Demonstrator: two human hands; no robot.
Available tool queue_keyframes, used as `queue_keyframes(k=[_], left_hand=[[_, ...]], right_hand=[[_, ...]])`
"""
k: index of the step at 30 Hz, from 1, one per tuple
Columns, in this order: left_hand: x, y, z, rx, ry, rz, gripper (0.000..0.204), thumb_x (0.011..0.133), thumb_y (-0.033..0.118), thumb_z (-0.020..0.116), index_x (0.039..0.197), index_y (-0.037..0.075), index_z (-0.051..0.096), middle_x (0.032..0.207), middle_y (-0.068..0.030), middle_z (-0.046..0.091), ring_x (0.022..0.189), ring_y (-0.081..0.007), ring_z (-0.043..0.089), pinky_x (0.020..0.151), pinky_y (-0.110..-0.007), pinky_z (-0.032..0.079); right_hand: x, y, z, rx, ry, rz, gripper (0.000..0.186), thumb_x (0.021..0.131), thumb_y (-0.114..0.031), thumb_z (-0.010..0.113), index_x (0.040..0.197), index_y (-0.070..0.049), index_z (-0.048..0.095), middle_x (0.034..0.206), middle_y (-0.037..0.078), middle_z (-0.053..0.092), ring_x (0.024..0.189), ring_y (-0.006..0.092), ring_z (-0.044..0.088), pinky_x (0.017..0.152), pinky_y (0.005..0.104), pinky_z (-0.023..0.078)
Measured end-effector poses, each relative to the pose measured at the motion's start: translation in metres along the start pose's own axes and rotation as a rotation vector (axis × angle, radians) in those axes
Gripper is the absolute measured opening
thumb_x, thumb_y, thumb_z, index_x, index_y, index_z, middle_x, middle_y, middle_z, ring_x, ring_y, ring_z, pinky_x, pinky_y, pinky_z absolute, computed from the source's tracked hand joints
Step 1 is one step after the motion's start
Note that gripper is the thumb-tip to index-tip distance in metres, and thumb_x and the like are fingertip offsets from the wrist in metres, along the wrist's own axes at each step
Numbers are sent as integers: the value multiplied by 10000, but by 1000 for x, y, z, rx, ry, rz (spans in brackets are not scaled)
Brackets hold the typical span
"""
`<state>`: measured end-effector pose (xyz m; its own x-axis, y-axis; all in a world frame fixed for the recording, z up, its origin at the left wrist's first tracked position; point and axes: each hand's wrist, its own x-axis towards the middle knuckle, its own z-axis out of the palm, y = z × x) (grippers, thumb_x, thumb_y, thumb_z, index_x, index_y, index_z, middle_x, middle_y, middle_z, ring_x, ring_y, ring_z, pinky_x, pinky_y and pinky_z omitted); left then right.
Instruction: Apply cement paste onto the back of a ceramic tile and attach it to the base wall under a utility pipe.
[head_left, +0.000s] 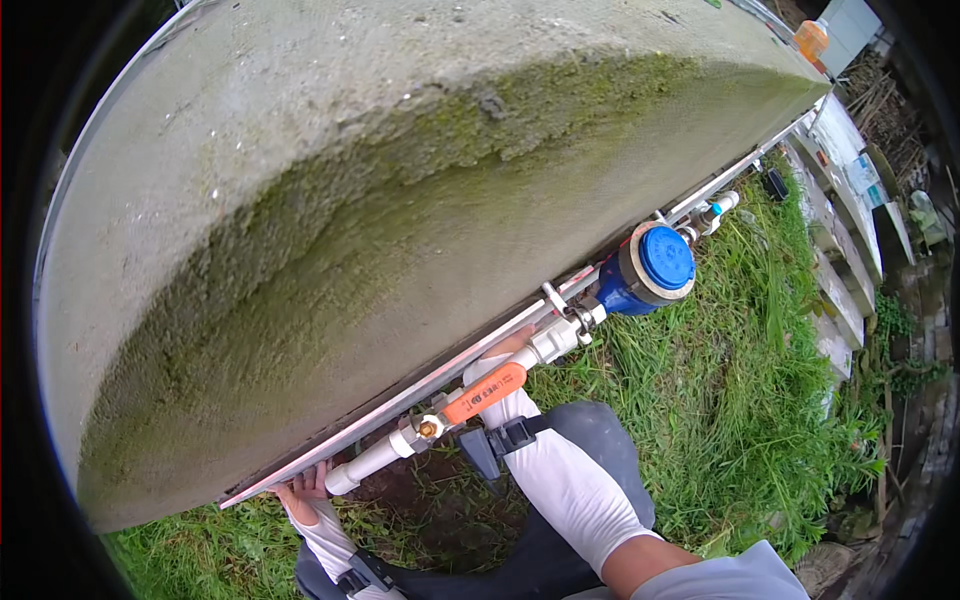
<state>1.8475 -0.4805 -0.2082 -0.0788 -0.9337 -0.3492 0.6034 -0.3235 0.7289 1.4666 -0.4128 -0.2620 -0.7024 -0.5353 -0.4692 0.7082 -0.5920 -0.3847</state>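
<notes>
A long pale rail (pixel 375 408) runs slantwise along the lower edge of a concrete slab. White plastic pipework is fixed beside it. The pipework has a ball valve with an orange lever (pixel 485 392), a blue water meter (pixel 666 257) with its lid down, and a smaller blue-handled valve (pixel 714 211) at the far end. My left hand (pixel 308 486) is closed at the rail's near end, beside the open end of the white pipe (pixel 365 467). Behind the pipe, my right hand (pixel 512 342) grips the rail between the orange lever and the meter; the pipe partly hides its fingers.
The broad, mossy concrete slab (pixel 420 240) fills the upper left. Grass (pixel 700 400) covers the ground below the pipe, with bare soil between my legs. Stacked pale slabs (pixel 835 265) stand at the right. An orange bottle (pixel 811 40) sits at the slab's far corner.
</notes>
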Motion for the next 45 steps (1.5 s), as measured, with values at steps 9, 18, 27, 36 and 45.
queue_keyframes(k=[9, 18, 27, 36, 45], left_hand=[[-4, 1, 10, 106, 15, 71, 874, 842, 565, 570, 1465, 170, 102, 1458, -284, 142, 1277, -466, 357, 967, -612, 449], [-2, 0, 2, 87, 109, 76, 889, 836, 569, 578, 1474, 178, 97, 1477, -279, 105, 1298, -457, 334, 979, -578, 453], [-11, -3, 30, 80, 125, 77, 780, 827, 570, 608, 1420, 187, 276, 1391, -140, 389, 1168, -360, 504, 920, -539, 500], [-17, -2, 44, 29, 95, 194, 870, 892, 455, 588, 1463, 267, -41, 1466, -204, 205, 1241, -486, 368, 936, -621, 424], [-18, 1, 43, 7, 109, 199, 908, 840, 442, 665, 1452, 228, 30, 1448, -192, 241, 1246, -472, 377, 910, -597, 451]], right_hand=[[2, 2, -3, -4, 11, -2, 401, 966, -461, 376, 1202, -149, 463, 1184, 77, 517, 1105, 229, 489, 968, 384, 380], [1, 5, -1, -10, 12, 8, 409, 960, -463, 388, 1204, -143, 463, 1194, 83, 515, 1117, 236, 482, 980, 391, 363], [8, -8, -9, -74, 17, 11, 418, 955, -465, 399, 1206, -137, 463, 1205, 89, 512, 1130, 242, 474, 993, 398, 347], [6, -34, -4, -199, 47, 59, 427, 950, -467, 411, 1208, -132, 463, 1216, 95, 509, 1143, 249, 467, 1006, 404, 330], [4, -40, -5, -241, 76, 40, 436, 944, -469, 423, 1210, -126, 463, 1226, 101, 506, 1156, 255, 459, 1018, 411, 314]])
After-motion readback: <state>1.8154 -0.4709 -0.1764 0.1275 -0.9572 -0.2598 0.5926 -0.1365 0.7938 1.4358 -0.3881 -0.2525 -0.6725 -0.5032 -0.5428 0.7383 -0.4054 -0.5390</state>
